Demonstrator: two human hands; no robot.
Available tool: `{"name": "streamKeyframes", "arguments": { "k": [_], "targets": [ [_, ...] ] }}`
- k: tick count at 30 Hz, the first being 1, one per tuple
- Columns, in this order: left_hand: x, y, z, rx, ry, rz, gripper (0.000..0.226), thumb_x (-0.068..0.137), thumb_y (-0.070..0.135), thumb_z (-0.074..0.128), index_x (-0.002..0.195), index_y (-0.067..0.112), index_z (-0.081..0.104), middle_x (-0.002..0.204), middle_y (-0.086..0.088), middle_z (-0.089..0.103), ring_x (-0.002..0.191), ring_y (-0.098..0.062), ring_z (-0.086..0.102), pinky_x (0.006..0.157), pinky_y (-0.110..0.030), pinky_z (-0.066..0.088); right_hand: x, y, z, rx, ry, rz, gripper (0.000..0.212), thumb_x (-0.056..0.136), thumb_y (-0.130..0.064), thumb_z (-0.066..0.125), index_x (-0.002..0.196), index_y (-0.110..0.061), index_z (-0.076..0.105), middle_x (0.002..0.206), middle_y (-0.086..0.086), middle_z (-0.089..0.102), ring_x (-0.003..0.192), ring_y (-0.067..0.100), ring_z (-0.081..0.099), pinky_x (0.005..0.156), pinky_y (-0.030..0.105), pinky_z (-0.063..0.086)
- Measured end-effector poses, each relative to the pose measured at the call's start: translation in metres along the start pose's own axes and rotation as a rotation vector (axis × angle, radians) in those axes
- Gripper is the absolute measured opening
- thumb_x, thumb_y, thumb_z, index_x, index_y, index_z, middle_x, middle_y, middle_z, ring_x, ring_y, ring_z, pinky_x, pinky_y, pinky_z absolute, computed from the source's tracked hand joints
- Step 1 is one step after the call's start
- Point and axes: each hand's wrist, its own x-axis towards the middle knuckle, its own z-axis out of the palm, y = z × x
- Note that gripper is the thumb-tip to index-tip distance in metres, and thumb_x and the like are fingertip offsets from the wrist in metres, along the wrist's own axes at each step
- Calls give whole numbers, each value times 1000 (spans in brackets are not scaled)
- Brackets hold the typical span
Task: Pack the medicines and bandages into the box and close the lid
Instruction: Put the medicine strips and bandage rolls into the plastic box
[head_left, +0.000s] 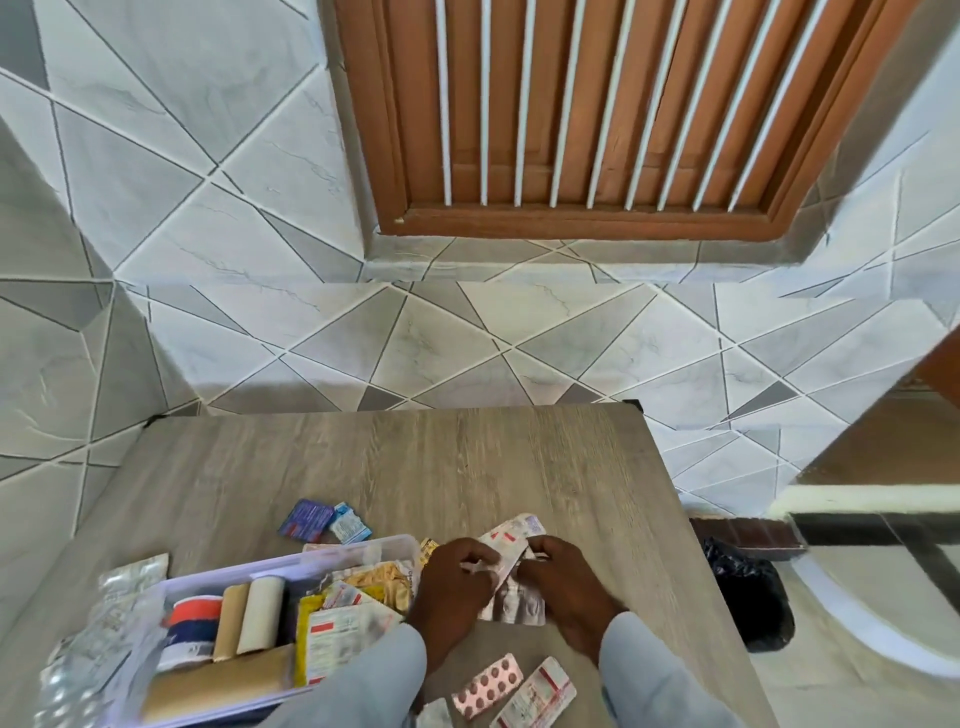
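Pale sleeves (363, 686) fill the bottom edge, closest to the lens, then it's the grey wood-grain bench (395, 467) carrying everything

Biggest thing on it is the clear plastic box (395, 545), sitting left of both hands with its lid off. I can't make out a lid for sure, just something clear and foil-ish along its left side. It's already pretty loaded: a red, white and blue tub (192, 629), two bandage rolls (249, 613) standing side by side, a tan flat bandage (218, 686) along the near wall, plus medicine packets (343, 634) and crumpled sachets toward the right end

Both hands meet just right of the box. Left hand (452, 582) and right hand (566, 587) have fingers pinched on a bunch of foil tablet strips (511, 540), long axis running away from the camera, tilted a bit right. Box is directly left of that bundle, so the left hand is nearer, I'd guess the drop goes that way

Still loose: a pink blister strip (488, 686) and a red-striped strip (540, 699) near the sleeves, blue sachets (324, 521) beyond the box
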Motion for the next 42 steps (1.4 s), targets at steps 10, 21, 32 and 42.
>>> {"name": "streamKeyframes", "arguments": {
  "k": [10,21,32,42],
  "targets": [
    [-4,-21,-161,171,-186,121,52,68,10,75,108,36,55,107,1,63,85,-8,60,71,-17,47,-35,-11,131,-134,-22,-68,18,80,6,63,83,-12,63,80,13,67,71,22,63,62,33,51],
    [-19,-58,-177,1100,-251,436,34,89,24,47,121,28,56,135,-2,48,126,-29,41,105,-47,33,-49,10,159,-1140,99,-252,43,95,-15,46,137,-23,46,143,2,45,132,20,42,112,30,31],
    [-14,-40,-176,1084,-351,369,46,91,36,49,136,30,40,141,1,45,131,-24,36,110,-40,27,-48,12,160,-1335,51,-337,34,89,-9,48,122,-16,50,134,8,45,120,30,48,95,40,44],
    [5,-14,-153,861,-213,335,30,90,44,49,116,30,56,120,4,60,113,-17,54,95,-31,40,-16,-7,113,-1033,136,-422,28,91,-11,48,114,-18,61,117,3,61,108,22,56,93,28,40]
  ]
}}
